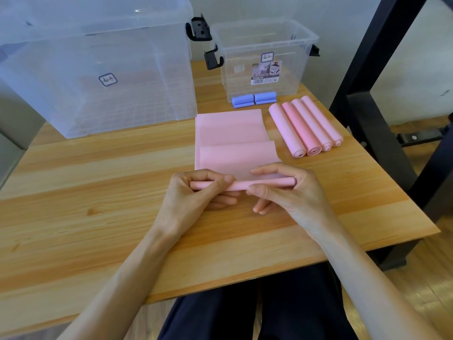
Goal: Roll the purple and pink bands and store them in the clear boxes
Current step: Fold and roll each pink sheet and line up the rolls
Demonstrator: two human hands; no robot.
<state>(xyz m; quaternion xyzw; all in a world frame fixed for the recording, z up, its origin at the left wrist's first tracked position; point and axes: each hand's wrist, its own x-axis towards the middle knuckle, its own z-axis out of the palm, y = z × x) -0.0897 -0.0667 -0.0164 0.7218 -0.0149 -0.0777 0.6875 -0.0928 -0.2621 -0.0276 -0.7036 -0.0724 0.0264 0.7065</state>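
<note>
Both the left hand [196,192] and right hand [289,190] pinch the pink band [232,143] at its near rolled end, at 6 o'clock of the small clear box [264,57], probably to keep the roll tight.

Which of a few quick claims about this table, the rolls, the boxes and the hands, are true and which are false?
1. Four finished pink rolls lie side by side on the table. True.
2. The purple rolls are inside the small clear box. False: they lie on the table just in front of it.
3. Both hands hold the pink band at its rolled-up near end, the left hand and the right hand. True.
4. The large clear box is full of pink rolls. False: no rolls show inside it.
5. The band being rolled is purple. False: it is pink.
</note>
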